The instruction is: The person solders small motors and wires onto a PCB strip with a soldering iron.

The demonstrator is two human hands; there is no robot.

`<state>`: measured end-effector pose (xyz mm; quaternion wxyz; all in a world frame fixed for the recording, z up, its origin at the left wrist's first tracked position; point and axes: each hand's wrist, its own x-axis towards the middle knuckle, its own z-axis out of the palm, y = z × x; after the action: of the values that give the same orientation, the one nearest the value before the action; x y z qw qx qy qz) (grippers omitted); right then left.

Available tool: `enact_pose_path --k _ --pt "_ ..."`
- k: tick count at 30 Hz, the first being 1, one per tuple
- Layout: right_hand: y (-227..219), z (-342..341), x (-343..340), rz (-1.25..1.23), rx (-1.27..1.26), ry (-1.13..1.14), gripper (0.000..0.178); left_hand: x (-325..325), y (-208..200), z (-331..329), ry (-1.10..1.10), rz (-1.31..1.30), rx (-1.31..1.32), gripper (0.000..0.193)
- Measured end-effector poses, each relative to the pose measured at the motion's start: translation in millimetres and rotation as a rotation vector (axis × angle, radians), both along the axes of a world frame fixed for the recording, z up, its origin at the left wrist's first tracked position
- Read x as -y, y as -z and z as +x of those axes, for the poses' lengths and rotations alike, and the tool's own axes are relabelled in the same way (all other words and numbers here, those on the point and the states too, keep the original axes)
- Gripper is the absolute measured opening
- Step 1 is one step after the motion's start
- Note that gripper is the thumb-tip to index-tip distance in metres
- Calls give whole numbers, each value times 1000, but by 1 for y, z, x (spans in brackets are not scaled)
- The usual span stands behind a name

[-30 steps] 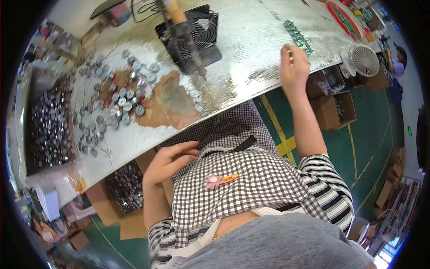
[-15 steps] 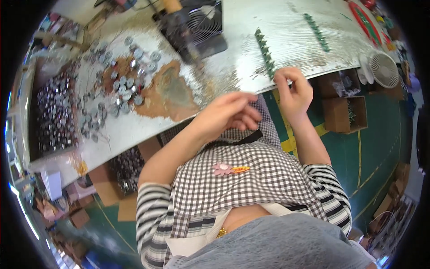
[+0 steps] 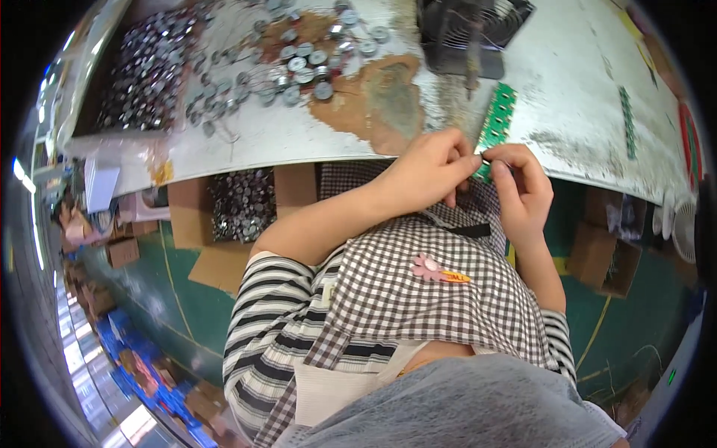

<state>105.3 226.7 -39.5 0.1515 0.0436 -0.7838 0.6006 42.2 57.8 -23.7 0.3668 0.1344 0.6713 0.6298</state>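
Note:
A green circuit board strip [image 3: 497,116] with rows of small dark parts reaches from the worktable over its front edge, its patterned face showing. My right hand [image 3: 526,194] is closed at the strip's near end, thumb and forefinger pinched on it around a tiny dark bit. My left hand [image 3: 437,168] meets it from the left, thumb pressed toward the curled fingers and its tip at the strip's edge. What the left fingers hold, if anything, is hidden.
Loose round metal parts with thin wires [image 3: 299,67] lie on the table [image 3: 276,142], left of a brown stain. A tray of similar parts [image 3: 146,71] stands far left. A black fan [image 3: 478,37] stands behind; another green strip [image 3: 627,123] lies right. Cardboard boxes [image 3: 187,213] sit below.
The view has swung left, so the table's things sit farther right. My left hand has come across to my right hand. The strip, edge-on before, now shows its face.

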Motion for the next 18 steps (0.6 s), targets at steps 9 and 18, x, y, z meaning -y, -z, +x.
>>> enact_pose_path --k 9,18 --pt "-16 -14 30 367 -156 -156 14 24 -5 12 -86 -13 -736 20" --pt "-2 -20 5 -278 70 -147 4 84 -49 -100 -433 -384 -1632 15"
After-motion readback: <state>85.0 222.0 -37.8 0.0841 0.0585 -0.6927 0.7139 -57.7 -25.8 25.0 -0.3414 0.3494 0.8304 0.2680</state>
